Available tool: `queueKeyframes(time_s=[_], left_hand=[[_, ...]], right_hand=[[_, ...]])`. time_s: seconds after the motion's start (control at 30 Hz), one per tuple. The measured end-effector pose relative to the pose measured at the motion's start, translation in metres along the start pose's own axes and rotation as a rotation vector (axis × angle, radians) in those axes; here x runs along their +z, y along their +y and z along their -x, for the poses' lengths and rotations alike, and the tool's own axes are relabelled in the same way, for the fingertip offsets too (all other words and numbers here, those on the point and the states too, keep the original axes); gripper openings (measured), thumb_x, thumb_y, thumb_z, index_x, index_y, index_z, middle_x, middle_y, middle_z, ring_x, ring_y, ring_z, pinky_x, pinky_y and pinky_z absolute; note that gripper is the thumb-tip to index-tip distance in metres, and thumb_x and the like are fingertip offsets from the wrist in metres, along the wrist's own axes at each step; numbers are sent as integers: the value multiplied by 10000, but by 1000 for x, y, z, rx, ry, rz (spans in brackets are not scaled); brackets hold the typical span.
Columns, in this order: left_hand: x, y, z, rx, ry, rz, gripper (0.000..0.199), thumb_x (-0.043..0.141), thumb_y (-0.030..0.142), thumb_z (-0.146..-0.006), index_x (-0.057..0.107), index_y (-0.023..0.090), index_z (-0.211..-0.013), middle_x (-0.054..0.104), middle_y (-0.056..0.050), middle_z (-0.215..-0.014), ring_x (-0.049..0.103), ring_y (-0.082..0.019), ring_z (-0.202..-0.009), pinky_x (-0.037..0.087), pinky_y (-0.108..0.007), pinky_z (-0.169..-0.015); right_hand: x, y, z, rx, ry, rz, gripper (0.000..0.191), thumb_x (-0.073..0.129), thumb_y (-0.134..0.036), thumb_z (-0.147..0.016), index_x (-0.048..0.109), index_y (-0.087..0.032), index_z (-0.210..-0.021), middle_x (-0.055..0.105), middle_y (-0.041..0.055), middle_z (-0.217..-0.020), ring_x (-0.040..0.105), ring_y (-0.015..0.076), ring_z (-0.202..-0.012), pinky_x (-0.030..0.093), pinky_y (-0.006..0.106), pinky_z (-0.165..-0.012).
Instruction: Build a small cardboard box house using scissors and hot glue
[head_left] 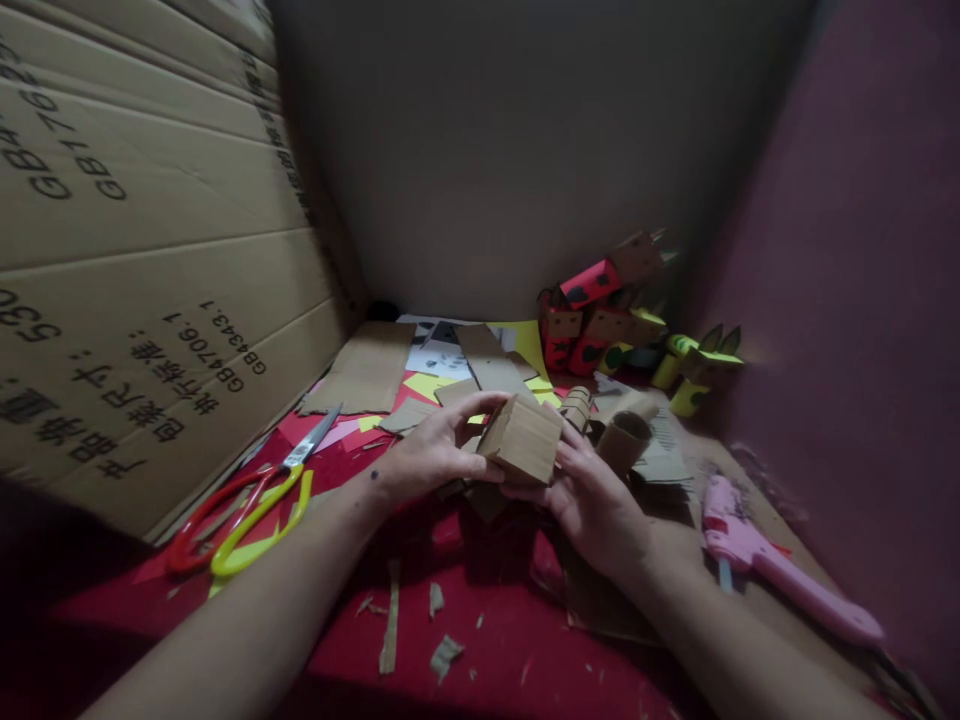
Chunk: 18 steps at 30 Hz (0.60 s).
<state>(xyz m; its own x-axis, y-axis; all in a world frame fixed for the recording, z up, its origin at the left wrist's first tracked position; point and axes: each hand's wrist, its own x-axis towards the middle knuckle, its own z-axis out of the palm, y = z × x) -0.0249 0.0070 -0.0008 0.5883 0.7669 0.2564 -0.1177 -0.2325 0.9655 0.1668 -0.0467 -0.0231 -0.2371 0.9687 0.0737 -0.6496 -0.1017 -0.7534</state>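
Observation:
A small folded cardboard box [529, 437] is held above the red cloth [337, 620] between my two hands. My left hand [442, 445] grips its left side, with the thumb in front and the fingers over the back edge. On the right side, my right hand [592, 495] closes round the box, some fingers beneath it. Just behind my right hand stand a cardboard tube [624, 440] and a small ridged cardboard piece [576, 405]. To the left of my left hand lie scissors [259, 510] with one red and one yellow handle.
A pink glue gun [780, 570] lies at the right. Several red and yellow paper figures with cardboard heads [592, 300] are piled at the back right. Flat cardboard [367, 365] and coloured paper lie at the back. A large printed carton [150, 250] walls the left side. Cardboard scraps [446, 655] litter the front.

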Motion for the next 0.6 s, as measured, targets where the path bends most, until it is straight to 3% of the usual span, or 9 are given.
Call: queueKeyframes(time_s=[0.1,0.2,0.33,0.4,0.5,0.6], left_hand=[[2,-1,1,-27,-7,10,658,820,91,-626,586,309,-1201,582,-40,-1244,521,-265,-1187,434,-380,-974],[2,-3,2,-16,-31,32,685,780,49,-646,577,347,-1229,495,-34,-1355,524,-251,-1184,451,-346,-944],[-4,-3,4,-72,-84,160,828,700,25,-693,429,388,-1387,405,-53,-1447,563,-235,-1141,470,-336,-916],[-8,-2,4,-158,-27,200,821,714,35,-676,433,328,-1390,440,-86,-1423,589,-236,-1093,483,-339,-895],[-10,0,3,-247,125,205,627,731,146,-728,507,194,-1312,562,-139,-1263,620,-228,-998,503,-334,-842],[-7,2,3,-251,138,169,577,719,267,-785,505,193,-1316,590,-135,-1223,629,-223,-973,508,-343,-827]], right_hand=[[-4,3,-3,-16,41,9,652,722,-262,-773,474,-304,-1375,620,64,-1279,596,277,-1145,532,482,-914],[-4,3,-3,-14,63,21,664,773,-245,-718,513,-298,-1327,628,58,-1253,594,291,-1148,516,521,-931],[0,0,-3,-86,117,58,692,814,-227,-663,529,-310,-1288,623,39,-1268,558,280,-1205,441,524,-1026],[1,-1,-3,-137,150,87,732,834,-197,-624,530,-314,-1279,613,28,-1286,541,263,-1222,390,502,-1079],[0,0,-5,-192,181,131,757,854,-155,-565,551,-302,-1243,616,21,-1273,543,248,-1205,365,474,-1103],[-3,1,-7,-225,198,168,738,857,-141,-549,568,-291,-1211,617,21,-1263,547,242,-1197,388,448,-1087]])
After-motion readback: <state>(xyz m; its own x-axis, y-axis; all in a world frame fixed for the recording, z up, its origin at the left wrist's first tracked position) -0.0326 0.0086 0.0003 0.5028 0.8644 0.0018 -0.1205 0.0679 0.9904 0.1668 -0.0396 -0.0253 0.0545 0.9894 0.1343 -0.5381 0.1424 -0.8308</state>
